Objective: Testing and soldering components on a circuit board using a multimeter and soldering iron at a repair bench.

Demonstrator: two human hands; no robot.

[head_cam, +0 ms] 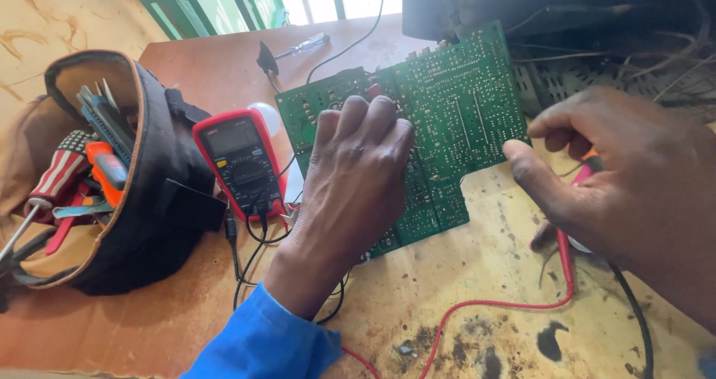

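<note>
Fingers of your left hand are bent and rest on top of the green circuit board, near its middle, pressing it down on the stained wooden table. Your right hand is at the right edge of the board; its thumb almost touches the board corner, and the other fingers are curled around a red test probe, whose red lead runs down over the table. The board lies tilted, solder side up, between both hands. Just left of your left hand lies a red multimeter with its leads plugged in. Further left stands an open black tool bag with screwdrivers inside.
</note>
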